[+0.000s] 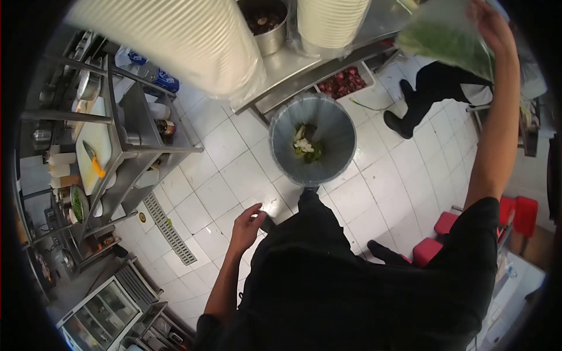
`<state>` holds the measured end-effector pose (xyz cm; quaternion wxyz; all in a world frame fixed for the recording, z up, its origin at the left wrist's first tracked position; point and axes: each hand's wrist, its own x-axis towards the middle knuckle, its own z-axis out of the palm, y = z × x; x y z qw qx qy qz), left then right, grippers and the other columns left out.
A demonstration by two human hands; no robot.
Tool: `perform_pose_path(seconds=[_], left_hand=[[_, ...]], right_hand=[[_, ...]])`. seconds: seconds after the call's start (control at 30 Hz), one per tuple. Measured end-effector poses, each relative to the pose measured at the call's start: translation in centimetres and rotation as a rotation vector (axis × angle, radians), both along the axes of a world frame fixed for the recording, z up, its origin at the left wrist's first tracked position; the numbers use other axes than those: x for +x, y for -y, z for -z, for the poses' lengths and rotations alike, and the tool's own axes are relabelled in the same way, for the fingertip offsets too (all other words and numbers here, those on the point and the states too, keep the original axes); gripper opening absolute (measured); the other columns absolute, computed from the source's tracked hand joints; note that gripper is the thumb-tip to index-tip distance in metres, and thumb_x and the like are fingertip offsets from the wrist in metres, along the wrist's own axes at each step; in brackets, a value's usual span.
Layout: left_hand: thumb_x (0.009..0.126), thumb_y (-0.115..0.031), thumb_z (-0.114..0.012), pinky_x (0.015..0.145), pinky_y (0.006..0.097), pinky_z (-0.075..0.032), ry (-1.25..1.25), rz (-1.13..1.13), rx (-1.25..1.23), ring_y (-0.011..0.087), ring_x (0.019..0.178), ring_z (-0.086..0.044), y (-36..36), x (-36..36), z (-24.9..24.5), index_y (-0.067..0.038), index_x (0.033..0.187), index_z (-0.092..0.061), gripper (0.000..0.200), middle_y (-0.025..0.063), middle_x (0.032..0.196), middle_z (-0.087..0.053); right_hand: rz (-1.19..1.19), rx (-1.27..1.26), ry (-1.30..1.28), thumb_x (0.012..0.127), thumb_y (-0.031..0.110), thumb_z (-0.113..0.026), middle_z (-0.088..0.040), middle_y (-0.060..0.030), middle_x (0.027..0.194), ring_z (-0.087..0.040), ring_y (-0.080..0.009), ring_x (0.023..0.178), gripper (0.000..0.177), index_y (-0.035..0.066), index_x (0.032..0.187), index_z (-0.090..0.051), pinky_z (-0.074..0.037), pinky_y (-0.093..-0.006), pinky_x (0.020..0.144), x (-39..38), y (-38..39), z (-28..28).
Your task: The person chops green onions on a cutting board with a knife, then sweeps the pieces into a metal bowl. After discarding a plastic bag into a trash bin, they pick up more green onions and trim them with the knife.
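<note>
My right hand (489,26) is raised at the upper right, its fingers closed on the edge of a clear plastic bag (448,38) with green leafy contents. My left hand (247,229) hangs low over the tiled floor, fingers slightly curled and apart, holding nothing. Between the two hands, in front of my feet, stands a round grey bin (280,137) with a clear liner. Pale and green vegetable scraps (304,145) lie at its bottom.
Wrapped stacks of white containers (199,41) and a metal pot (272,41) stand on the steel table. Red onions (345,82) fill a tray below. At left, a knife (93,158) lies on a cutting board (100,131). Another person's legs (424,93) are at right.
</note>
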<state>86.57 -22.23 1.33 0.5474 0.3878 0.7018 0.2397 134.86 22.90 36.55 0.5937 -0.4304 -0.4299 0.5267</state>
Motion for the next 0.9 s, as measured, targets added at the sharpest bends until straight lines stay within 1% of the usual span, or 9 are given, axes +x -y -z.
perform_pose_path(seconds=[0.07, 0.13, 0.2, 0.27, 0.33, 0.47, 0.67, 0.83, 0.9], left_hand=[[0.097, -0.029, -0.067, 0.088, 0.0330, -0.053, 0.075, 0.069, 0.059, 0.0198, 0.102, -0.067, 0.0, -0.1, 0.5, -0.002, 0.133, -0.062, 0.045, 0.0153, 0.117, -0.070], [0.098, -0.028, -0.067, 0.088, 0.0325, -0.053, 0.117, 0.148, 0.140, 0.0191, 0.103, -0.067, -0.2, -0.1, -0.8, -0.002, 0.132, -0.062, 0.043, 0.0146, 0.116, -0.070], [0.099, -0.024, -0.065, 0.086, 0.0292, -0.050, 0.232, 0.153, 0.335, 0.0143, 0.095, -0.063, -0.1, 0.2, -2.7, 0.000, 0.127, -0.064, 0.037, 0.0086, 0.106, -0.070], [0.097, -0.022, -0.068, 0.084, 0.0292, -0.051, 0.380, 0.176, 0.396, 0.0145, 0.095, -0.063, -0.3, 0.5, -9.1, 0.000, 0.123, -0.065, 0.034, 0.0068, 0.104, -0.069], [0.096, -0.022, -0.069, 0.081, 0.0310, -0.053, 0.440, 0.234, 0.550, 0.0150, 0.093, -0.064, 0.4, 0.6, -12.2, 0.000, 0.121, -0.065, 0.034, 0.0066, 0.106, -0.067], [0.086, -0.022, -0.078, 0.079, 0.0389, -0.053, 0.253, 0.321, 0.792, 0.0275, 0.098, -0.064, 3.9, -0.8, -16.9, 0.001, 0.119, -0.062, 0.043, 0.0169, 0.110, -0.061], [0.077, -0.009, -0.076, 0.087, 0.0477, -0.049, -0.177, -0.209, 0.951, 0.0409, 0.107, -0.056, 5.1, -6.8, -14.4, 0.001, 0.120, -0.050, 0.050, 0.0201, 0.115, -0.055], [0.079, 0.006, -0.063, 0.069, 0.0441, -0.052, -0.538, -0.666, 1.217, 0.0405, 0.081, -0.063, 5.0, -14.9, -15.2, -0.001, 0.105, -0.053, 0.029, 0.0196, 0.094, -0.061], [0.080, 0.008, -0.059, 0.064, 0.0397, -0.051, -0.449, -0.788, 1.173, 0.0343, 0.072, -0.063, 5.1, -18.3, -15.7, 0.000, 0.097, -0.054, 0.019, 0.0184, 0.084, -0.060]], right_hand=[[0.017, 0.061, 0.153, 0.095, 0.003, -0.057, -0.055, -0.0004, 0.083, -0.056, -0.0122, 0.075, 0.002, 0.001, 0.096, -0.057, -0.047, -0.0254, 0.068, -0.6, 5.5, -0.1], [-0.052, 0.016, 0.262, 0.097, 0.011, -0.061, -0.064, 0.0008, 0.096, -0.060, -0.0111, 0.086, 0.023, 0.002, 0.118, -0.064, -0.050, -0.0270, 0.085, 1.5, 9.8, 1.1], [-0.173, -0.026, 0.326, 0.097, 0.012, -0.063, -0.066, 0.0009, 0.100, -0.060, -0.0093, 0.086, 0.021, 0.002, 0.116, -0.065, -0.051, -0.0266, 0.085, -2.7, 17.0, 2.5], [0.026, -0.025, 0.240, 0.097, 0.011, -0.061, -0.066, -0.0040, 0.098, -0.062, -0.0138, 0.081, 0.021, -0.001, 0.113, -0.065, -0.052, -0.0303, 0.079, -9.9, 24.3, 5.6], [-0.116, -0.066, 0.244, 0.097, 0.011, -0.062, -0.067, -0.0043, 0.099, -0.063, -0.0141, 0.087, 0.018, 0.000, 0.111, -0.066, -0.053, -0.0307, 0.084, -14.6, 30.0, 8.7], [-0.184, -0.217, -0.051, 0.095, 0.009, -0.065, -0.069, -0.0059, 0.099, -0.064, -0.0151, 0.091, 0.012, 0.002, 0.105, -0.065, -0.051, -0.0290, 0.086, -26.6, 38.6, 14.5], [-0.512, -0.280, -0.320, 0.097, 0.007, -0.063, -0.068, -0.0092, 0.101, -0.065, -0.0203, 0.092, 0.012, -0.002, 0.105, -0.064, -0.051, -0.0345, 0.091, -43.6, 41.0, 18.3], [-0.793, -0.190, -0.377, 0.095, 0.005, -0.066, -0.069, -0.0109, 0.103, -0.067, -0.0212, 0.094, 0.010, -0.002, 0.102, -0.065, -0.050, -0.0362, 0.094, -54.4, 41.7, 16.7], [-0.897, -0.142, -0.369, 0.095, 0.004, -0.064, -0.069, -0.0120, 0.109, -0.067, -0.0216, 0.100, 0.015, -0.003, 0.107, -0.067, -0.048, -0.0377, 0.098, -57.6, 41.6, 16.3]])
